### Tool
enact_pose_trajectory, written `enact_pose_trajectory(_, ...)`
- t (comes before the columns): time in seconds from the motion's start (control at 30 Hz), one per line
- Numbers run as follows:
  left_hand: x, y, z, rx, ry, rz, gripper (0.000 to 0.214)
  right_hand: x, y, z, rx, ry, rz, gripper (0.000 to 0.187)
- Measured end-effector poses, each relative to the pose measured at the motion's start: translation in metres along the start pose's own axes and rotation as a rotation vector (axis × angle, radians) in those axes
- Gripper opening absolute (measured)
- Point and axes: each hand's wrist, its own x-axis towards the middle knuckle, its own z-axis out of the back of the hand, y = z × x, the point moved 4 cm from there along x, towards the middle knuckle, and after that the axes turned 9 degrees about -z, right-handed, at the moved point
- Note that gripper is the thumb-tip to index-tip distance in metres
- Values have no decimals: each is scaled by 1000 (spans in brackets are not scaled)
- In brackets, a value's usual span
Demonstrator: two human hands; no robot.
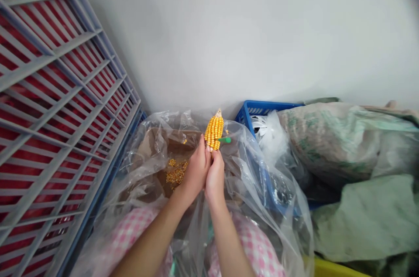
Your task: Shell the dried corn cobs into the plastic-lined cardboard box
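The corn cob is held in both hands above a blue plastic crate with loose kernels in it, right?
No, the head view shows the corn cob held in the left hand and right hand above a clear plastic bag with loose kernels in it. The blue plastic crate sits further right.

No words, brands or numbers can be read anywhere in view. The only printing sits at about 2 o'clock, in green on the pale woven sack (327,141), and it is too creased and blurred to tell whether those marks are letters or just a pattern.
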Motion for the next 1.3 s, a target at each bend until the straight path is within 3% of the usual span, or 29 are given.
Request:
enact_pose_trajectory(0.23,0,1,4,62,-38,105,47,-2,2,-2,18,7,4,21)
enact_pose_trajectory(0.5,-2,-1,5,-305,-234,96,40,-3,4,-1,31,42,11,26)
enact_pose_trajectory(0.77,0,-1,5,-443,-280,102,34,-1,1,-3,83,89,-10,30)
enact_pose_trajectory(1.03,1,5,1,-646,-332,208,29,-1,5,-7,318,186,-167,17)
enact_pose_trajectory(1.2,3,-2,2,-629,-295,152,26,-1,4,-2,285,139,-113,18)
enact_pose_trajectory(1.3,4,-1,0,-607,-291,136,29,-1,4,-5,301,177,-115,24)
